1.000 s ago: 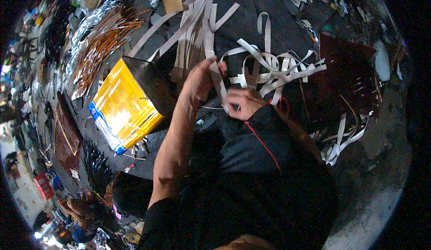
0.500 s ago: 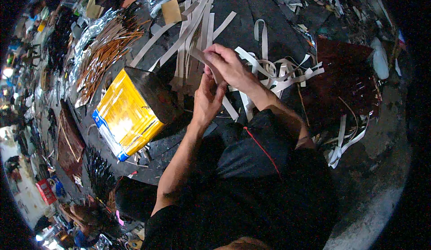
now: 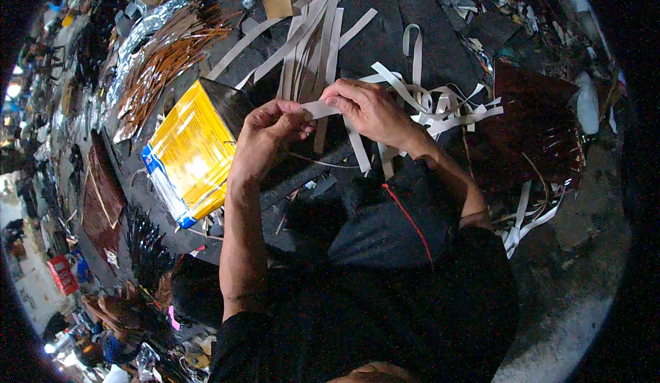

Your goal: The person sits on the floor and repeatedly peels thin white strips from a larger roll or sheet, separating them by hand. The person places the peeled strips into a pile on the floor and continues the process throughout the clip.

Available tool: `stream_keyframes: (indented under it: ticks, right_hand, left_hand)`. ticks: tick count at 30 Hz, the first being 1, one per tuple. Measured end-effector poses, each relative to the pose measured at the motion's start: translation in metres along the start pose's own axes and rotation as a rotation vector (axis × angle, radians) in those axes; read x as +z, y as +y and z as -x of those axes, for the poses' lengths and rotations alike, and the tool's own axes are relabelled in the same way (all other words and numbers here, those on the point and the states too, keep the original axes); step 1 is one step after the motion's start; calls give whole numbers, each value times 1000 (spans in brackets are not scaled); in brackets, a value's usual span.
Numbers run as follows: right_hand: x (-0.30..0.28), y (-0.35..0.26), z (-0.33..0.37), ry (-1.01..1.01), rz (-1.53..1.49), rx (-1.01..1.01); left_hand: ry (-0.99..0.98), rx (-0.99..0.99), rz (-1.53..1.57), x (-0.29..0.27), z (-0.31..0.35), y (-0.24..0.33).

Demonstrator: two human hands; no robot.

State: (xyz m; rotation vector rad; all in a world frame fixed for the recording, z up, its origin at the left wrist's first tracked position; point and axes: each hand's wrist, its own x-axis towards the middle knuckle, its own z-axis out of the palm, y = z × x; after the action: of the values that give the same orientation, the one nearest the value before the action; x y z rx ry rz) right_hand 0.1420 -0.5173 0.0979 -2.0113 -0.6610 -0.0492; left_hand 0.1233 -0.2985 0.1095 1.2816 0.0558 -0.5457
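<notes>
Between my two hands a pale strip (image 3: 319,110) is stretched, pinched at both ends. My left hand (image 3: 269,135) closes on its left end, with the fingertips pressed together. On the right end, the thumb and fingers of my right hand (image 3: 375,113) hold it from above. Just beyond my hands lies a bundle of long pale strips (image 3: 313,39), fanned out on the dark ground. To the right of my right hand is a tangle of loose, curled pale strips (image 3: 440,108). What the strips are made of, I cannot tell.
A yellow and blue box-shaped tin (image 3: 192,152) stands left of my left forearm. Beyond it lies a pile of thin brown strips (image 3: 175,60). At the right rests a dark brown sheet (image 3: 526,128). Mixed scraps (image 3: 89,101) cover the far left.
My left hand has moved left and up, away from my right hand, which has shifted slightly right. The strip between them now lies nearly level. The view has shifted a little.
</notes>
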Motion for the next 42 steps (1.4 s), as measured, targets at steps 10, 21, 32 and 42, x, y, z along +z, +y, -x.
stream_keyframes:
  ticks: [10, 21, 32, 42]
  right_hand:
    - [-6, -6, -1, 28, -11, 106]
    - [-1, 3, 11, -80, -150, 198]
    - [14, 10, 15, -142, -62, 59]
    - [25, 18, 12, -86, -239, 221]
  left_hand:
    - [72, 116, 101, 18, -10, -31]
    - [274, 121, -211, 39, -8, -24]
    - [465, 189, -379, 36, -13, -36]
    - [422, 260, -418, 28, -17, -52]
